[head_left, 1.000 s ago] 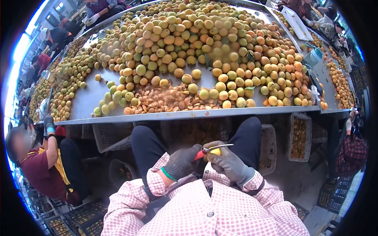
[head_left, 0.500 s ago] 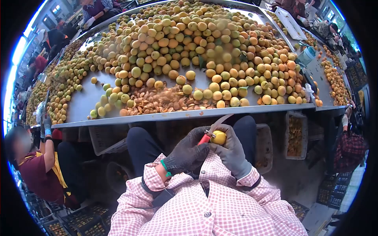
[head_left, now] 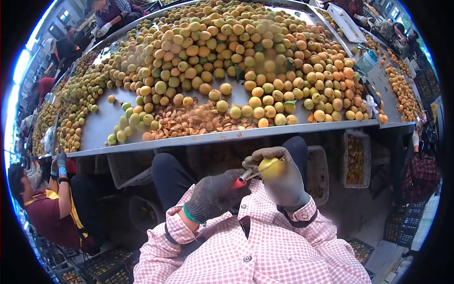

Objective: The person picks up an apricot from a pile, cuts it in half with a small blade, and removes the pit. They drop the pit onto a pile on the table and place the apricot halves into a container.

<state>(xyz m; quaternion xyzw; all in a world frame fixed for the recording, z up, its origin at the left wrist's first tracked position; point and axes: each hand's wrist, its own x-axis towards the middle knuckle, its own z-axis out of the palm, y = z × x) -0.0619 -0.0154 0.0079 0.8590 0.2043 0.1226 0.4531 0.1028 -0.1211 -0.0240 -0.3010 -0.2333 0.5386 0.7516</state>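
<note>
My left hand [head_left: 216,195], in a dark grey glove, is closed round a red-handled peeler [head_left: 242,180]. Its metal end reaches toward a yellow-green apricot [head_left: 270,167]. My right hand [head_left: 286,185], in a lighter grey glove, grips that apricot, fingers curled over its far side. Both hands are above my lap, just short of the table edge. Blur hides exactly where the metal end meets the fruit.
A metal table [head_left: 189,141] in front bears a large heap of apricots [head_left: 189,52] and a pile of orange-brown fruit pieces [head_left: 198,118]. Crates [head_left: 355,182] stand beneath it. A co-worker [head_left: 52,208] sits at the left; others work around the tables.
My right hand has turned and risen slightly with the apricot. My left hand has moved slightly down with the peeler. The pale strip beside the fruit no longer shows.
</note>
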